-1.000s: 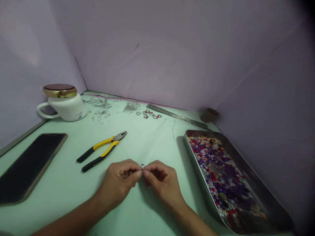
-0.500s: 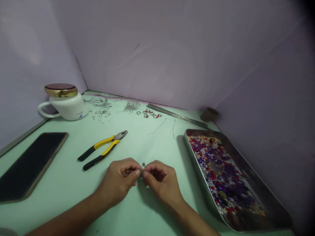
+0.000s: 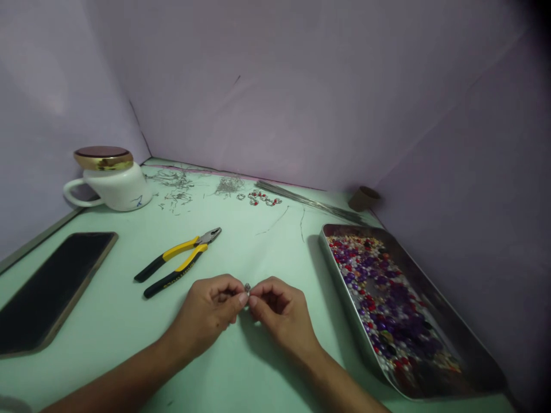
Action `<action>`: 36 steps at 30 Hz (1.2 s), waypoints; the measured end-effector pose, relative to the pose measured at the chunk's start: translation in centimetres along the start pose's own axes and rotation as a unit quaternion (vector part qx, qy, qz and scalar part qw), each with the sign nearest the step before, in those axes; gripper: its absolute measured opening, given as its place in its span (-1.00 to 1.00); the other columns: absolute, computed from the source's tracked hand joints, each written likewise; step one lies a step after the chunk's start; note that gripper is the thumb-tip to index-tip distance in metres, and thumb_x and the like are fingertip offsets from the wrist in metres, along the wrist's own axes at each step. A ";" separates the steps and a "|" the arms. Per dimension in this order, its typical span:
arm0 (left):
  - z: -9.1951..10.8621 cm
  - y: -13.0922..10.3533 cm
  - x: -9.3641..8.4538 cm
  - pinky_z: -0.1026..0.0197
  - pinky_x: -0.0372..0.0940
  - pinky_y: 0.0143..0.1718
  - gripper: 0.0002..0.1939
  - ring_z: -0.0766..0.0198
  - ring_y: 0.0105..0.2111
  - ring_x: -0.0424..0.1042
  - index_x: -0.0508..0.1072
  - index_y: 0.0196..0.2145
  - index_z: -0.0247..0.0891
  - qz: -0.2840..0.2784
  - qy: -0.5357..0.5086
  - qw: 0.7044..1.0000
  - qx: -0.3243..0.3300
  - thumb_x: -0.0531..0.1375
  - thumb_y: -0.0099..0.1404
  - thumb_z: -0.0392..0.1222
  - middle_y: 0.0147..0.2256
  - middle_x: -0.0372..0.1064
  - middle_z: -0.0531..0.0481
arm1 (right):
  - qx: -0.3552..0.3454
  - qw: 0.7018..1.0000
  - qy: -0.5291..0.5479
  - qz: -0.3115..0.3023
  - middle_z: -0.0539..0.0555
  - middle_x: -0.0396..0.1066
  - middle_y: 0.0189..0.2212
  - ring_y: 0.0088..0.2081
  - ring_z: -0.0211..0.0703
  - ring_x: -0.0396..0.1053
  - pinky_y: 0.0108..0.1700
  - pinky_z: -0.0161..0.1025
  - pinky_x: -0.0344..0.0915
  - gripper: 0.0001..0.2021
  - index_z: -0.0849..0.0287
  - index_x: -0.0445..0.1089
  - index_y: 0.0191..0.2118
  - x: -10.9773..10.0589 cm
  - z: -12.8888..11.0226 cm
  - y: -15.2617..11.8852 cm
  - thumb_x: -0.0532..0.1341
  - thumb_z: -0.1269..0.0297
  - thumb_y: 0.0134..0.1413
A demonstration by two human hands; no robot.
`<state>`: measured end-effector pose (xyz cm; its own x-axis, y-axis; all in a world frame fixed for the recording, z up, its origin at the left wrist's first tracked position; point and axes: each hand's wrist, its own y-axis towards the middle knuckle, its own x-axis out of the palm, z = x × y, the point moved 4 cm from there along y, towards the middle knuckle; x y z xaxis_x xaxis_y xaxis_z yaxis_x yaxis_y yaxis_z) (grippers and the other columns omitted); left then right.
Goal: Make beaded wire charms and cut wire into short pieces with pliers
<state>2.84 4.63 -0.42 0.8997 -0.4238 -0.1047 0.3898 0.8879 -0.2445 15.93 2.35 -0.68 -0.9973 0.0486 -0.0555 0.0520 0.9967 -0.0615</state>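
Between my fingertips is a small beaded wire piece [image 3: 247, 288], silvery with pale beads; most of it is hidden by the fingers. My left hand [image 3: 214, 307] pinches it from the left with thumb and forefinger. From the right, my right hand [image 3: 279, 310] grips the same piece in a pinch, its fingers curled. Both hands are close together above the green tabletop. Combination pliers [image 3: 183, 258] with yellow and black handles lie spread open to the left of my left hand, touched by neither.
A metal tray [image 3: 350, 298] of mixed beads stands at right. Behind lie red-beaded wire links [image 3: 262, 198], a wire bundle [image 3: 310, 202], tangled wire bits [image 3: 229, 184] and a brown cylinder [image 3: 364, 198]. At left are a phone [image 3: 55, 289] and a white mug [image 3: 124, 189] topped by a gold-rimmed lid [image 3: 103, 158].
The beaded piece has shifted slightly left and sits a little deeper between my fingertips. Both hands keep their pinch; the whole view has moved slightly.
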 end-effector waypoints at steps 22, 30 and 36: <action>0.3 -0.4 0.2 0.38 0.08 -0.68 -0.85 0.42 -0.65 0.17 0.39 -0.49 -0.30 0.019 0.062 0.995 0.074 0.08 0.15 -0.21 -0.62 0.19 0.11 | -0.071 0.997 -0.033 0.017 0.00 0.32 -0.59 -0.58 -0.28 0.26 -0.56 -0.34 0.20 -0.94 0.20 0.43 -0.54 -0.2 -0.2 -0.2 0.22 0.39 -0.15; -0.1 -0.3 -0.1 0.36 0.08 -0.65 -0.76 0.42 -0.66 0.14 0.36 -0.49 -0.31 -0.003 0.016 0.999 0.051 0.07 0.19 -0.09 -0.66 0.16 0.14 | -0.079 0.995 -0.055 0.006 0.01 0.33 -0.57 -0.55 -0.26 0.26 -0.52 -0.31 0.21 -0.94 0.20 0.41 -0.53 -0.1 -0.5 -0.4 0.20 0.39 -0.12; 0.1 -0.4 0.0 0.36 0.08 -0.66 -0.78 0.42 -0.65 0.14 0.36 -0.51 -0.30 0.020 0.050 0.996 0.064 0.09 0.17 -0.11 -0.64 0.17 0.13 | -0.067 0.997 -0.033 0.007 0.00 0.33 -0.57 -0.55 -0.27 0.26 -0.51 -0.32 0.23 -0.96 0.19 0.41 -0.51 0.0 -0.2 -0.4 0.22 0.38 -0.13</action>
<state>2.66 4.32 -0.22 0.8931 -0.3982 -0.2092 0.3823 0.9171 -0.1133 15.93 1.94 -0.43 -0.9906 0.0624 -0.1215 0.0536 0.9958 0.0738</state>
